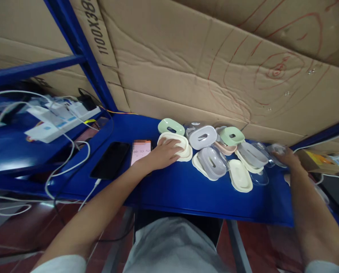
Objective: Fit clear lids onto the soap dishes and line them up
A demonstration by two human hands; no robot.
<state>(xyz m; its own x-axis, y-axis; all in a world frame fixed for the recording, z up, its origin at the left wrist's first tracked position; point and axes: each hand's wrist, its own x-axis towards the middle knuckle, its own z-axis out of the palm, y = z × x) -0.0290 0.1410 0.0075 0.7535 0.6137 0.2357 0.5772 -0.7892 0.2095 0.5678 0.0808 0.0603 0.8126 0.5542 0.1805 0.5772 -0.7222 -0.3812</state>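
My left hand [164, 153] lies over a cream oval tray [183, 141], its fingers spread across the top; another cream piece shows under it. Just behind is a green oval piece with a slot [171, 126]. At the far right of the pile, my right hand [287, 157] has its fingers closed round a clear plastic cover [279, 149]; the fingertips are partly hidden. Between the hands lie grey slotted pieces [202, 137], a second green slotted piece [232, 135], a cream tray [241, 176] and more clear covers [259, 177], some stacked.
A phone showing a timer [141, 148] and a dark phone [111, 160] lie left of the pile on the blue table [169, 193]. White power strips with cables [62, 119] are at the left. Cardboard [169, 68] walls the back; an open carton [317, 161] stands at the right.
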